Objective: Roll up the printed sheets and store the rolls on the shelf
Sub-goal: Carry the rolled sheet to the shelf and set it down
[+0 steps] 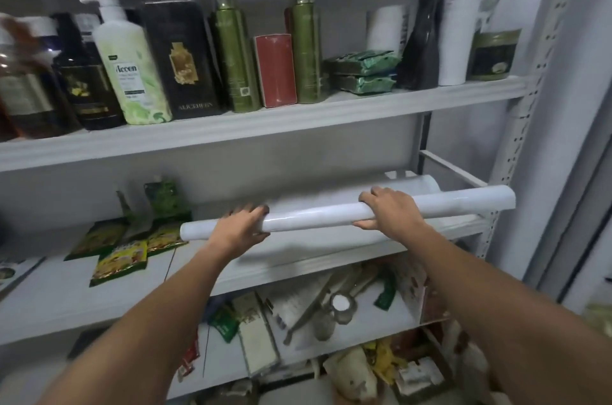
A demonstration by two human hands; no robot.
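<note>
A long white roll of sheet [318, 218] lies level in both my hands, just above the middle shelf [99, 298] of a white metal rack. My left hand [241, 229] wraps the roll near its left end. My right hand [390, 211] grips it right of the middle, fingers over the top. The roll's right end sticks out past the rack's upright. Behind it, at least one more white roll [410, 186] rests at the back of the same shelf.
Green and yellow snack packets [121, 257] lie on the left of the middle shelf. The upper shelf [265, 126] carries bottles, boxes and jars. The lower shelf [331, 315] is crowded with packets and a jar. A perforated upright [516, 146] and a white wall stand on the right.
</note>
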